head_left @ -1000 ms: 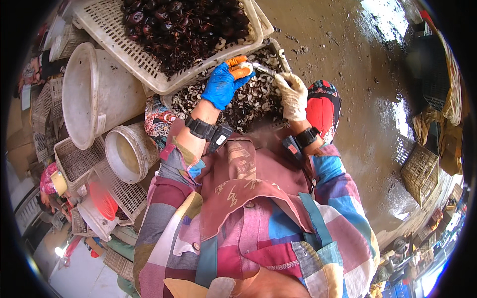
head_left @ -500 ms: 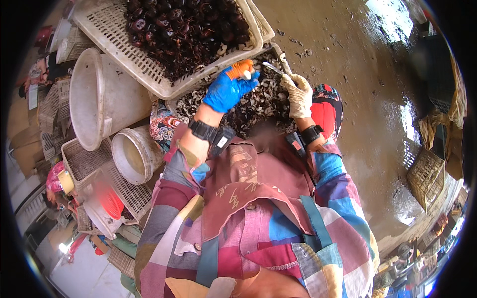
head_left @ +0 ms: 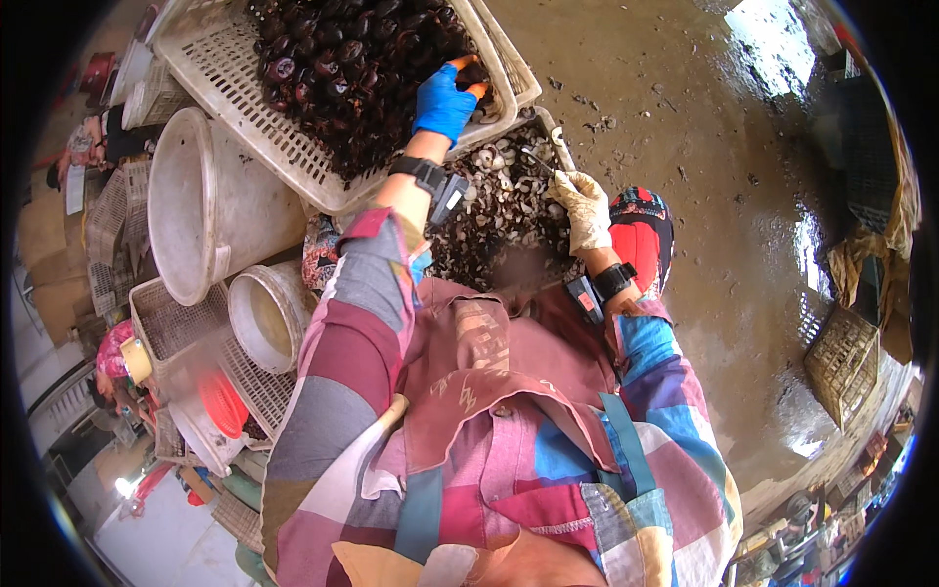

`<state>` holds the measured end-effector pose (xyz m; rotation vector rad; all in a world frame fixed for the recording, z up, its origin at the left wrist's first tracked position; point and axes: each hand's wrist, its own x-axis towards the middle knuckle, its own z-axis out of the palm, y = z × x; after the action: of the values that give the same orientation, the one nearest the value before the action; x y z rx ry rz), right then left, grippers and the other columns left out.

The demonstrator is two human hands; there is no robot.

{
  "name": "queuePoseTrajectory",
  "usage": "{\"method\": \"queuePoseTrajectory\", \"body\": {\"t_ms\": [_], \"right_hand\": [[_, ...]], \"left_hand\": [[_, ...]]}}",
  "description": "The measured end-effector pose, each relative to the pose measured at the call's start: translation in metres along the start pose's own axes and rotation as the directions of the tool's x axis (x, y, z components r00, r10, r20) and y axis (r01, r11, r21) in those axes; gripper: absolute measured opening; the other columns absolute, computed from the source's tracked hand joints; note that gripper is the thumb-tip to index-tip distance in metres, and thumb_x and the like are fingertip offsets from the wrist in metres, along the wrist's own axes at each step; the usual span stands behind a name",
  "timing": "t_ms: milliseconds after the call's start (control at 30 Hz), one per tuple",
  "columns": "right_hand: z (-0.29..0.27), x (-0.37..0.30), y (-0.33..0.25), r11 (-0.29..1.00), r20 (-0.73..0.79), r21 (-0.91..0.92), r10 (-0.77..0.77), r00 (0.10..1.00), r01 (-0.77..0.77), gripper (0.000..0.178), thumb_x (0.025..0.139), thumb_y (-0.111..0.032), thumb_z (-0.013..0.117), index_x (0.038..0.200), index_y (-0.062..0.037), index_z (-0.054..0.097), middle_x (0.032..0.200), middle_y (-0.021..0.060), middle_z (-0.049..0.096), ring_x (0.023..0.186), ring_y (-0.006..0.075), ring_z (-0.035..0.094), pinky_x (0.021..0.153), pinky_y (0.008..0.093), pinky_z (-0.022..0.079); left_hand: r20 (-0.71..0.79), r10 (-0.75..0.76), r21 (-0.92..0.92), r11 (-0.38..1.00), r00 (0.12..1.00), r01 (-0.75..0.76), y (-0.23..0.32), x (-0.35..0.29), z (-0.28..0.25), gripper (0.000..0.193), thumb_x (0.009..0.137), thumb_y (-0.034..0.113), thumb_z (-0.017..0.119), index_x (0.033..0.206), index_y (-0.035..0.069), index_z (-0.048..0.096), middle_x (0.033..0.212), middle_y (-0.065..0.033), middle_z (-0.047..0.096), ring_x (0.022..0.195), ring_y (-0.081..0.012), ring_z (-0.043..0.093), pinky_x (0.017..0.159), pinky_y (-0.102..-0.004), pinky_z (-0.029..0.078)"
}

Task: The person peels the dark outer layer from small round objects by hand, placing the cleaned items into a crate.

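A wide fisheye camera on the person's head, the left of a side-by-side pair, looks steeply down over the chest, so the checked shirt (head_left: 460,499) looms closest at six o'clock. The left hand (head_left: 447,106) at twelve and the right hand (head_left: 584,209) at two lie farther from the lens, and straight edges bow toward three and nine.

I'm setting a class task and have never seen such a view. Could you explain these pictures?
There is no machine; a person does the work. A fisheye camera worn on the head looks down, so straight edges bend. The left hand, gloved in blue, reaches among dark, round pieces, possibly water chestnuts, in a white plastic basket; whether it grips one is unclear. The right hand, gloved in off-white, holds a slim knife-like tool over pale and dark scraps in a lower container.
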<state>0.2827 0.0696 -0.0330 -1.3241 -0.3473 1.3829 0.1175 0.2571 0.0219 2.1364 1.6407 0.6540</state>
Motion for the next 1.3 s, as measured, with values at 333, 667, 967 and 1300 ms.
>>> {"method": "queuePoseTrajectory", "body": {"t_ms": [333, 667, 967, 1300], "right_hand": [[0.041, -0.018, -0.025, 0.988, 0.277, -0.134, -0.037, 0.96, 0.077, 0.014, 0.086, -0.018, 0.059, 0.085, -0.004, 0.056, 0.071, -0.0006, 0.057, 0.063, 0.0067, 0.053, 0.062, 0.0197, 0.043], [0.065, -0.045, -0.012, 0.934, 0.26, -0.309, -0.101, 0.96, 0.182, 0.015, 0.079, -0.014, 0.067, 0.083, -0.0014, 0.061, 0.069, -0.002, 0.056, 0.061, 0.0042, 0.048, 0.055, 0.0181, 0.04], [0.079, -0.077, -0.003, 0.926, 0.307, -0.369, 0.041, 0.951, 0.079, 0.014, 0.074, -0.013, 0.071, 0.082, -0.0038, 0.064, 0.07, -0.0028, 0.058, 0.063, 0.0041, 0.05, 0.059, 0.0188, 0.043], [0.058, -0.082, 0.019, 0.856, 0.31, -0.468, -0.073, 0.948, 0.219, 0.017, 0.073, -0.014, 0.071, 0.086, -0.0034, 0.066, 0.074, 0.0026, 0.062, 0.066, 0.007, 0.052, 0.061, 0.0222, 0.044]], "left_hand": [[0.498, -0.038, -0.866, 0.033, 0.866, 0.499, 0.012, -0.106, -0.058, 0.041, 0.079, -0.006, 0.056, 0.118, 0.007, 0.052, 0.094, -0.002, 0.057, 0.094, -0.0142, 0.056, 0.079, -0.022, 0.047], [0.525, -0.145, -0.83, 0.132, 0.839, 0.542, -0.002, -0.177, -0.078, 0.047, 0.074, -0.003, 0.064, 0.118, 0.009, 0.052, 0.1, -0.0018, 0.058, 0.091, -0.0133, 0.057, 0.081, -0.0237, 0.047], [0.304, -0.134, -0.7, 0.641, 0.943, 0.316, -0.014, -0.203, -0.079, 0.042, 0.065, 0.01, 0.076, 0.104, 0.004, 0.062, 0.088, -0.003, 0.065, 0.076, -0.0088, 0.059, 0.071, -0.0224, 0.049], [0.612, -0.281, -0.71, 0.218, 0.74, 0.67, -0.007, -0.234, -0.072, 0.029, 0.07, 0.008, 0.073, 0.096, 0.002, 0.063, 0.086, -0.0052, 0.065, 0.074, -0.0116, 0.061, 0.063, -0.0218, 0.05]]}}
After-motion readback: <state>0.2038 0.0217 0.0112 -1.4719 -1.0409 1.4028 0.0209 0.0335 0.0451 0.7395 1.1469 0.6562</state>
